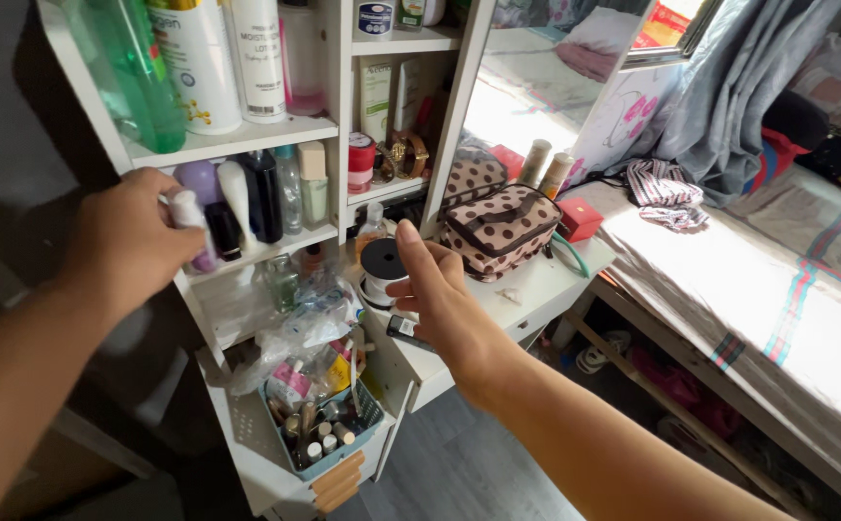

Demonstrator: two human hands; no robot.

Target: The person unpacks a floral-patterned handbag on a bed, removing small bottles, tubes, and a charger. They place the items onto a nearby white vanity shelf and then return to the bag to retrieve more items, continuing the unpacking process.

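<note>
My left hand (129, 241) is closed around a small white bottle (189, 212) at the left end of the middle shelf (276, 249). Beside it stand a black bottle (223, 230), a white tube (237, 193) and a dark tall bottle (266, 193). My right hand (440, 294) hovers with fingers apart over the white dresser top (546, 280), next to a black-lidded round jar (383, 265) and just above a small dark object (403, 330). It holds nothing.
A brown dotted pouch (500, 230) and a red box (580, 218) sit on the dresser by a mirror (546, 87). Large lotion bottles (199, 63) fill the top shelf. A teal basket (329, 439) of small cosmetics stands below. A bed (777, 299) lies at right.
</note>
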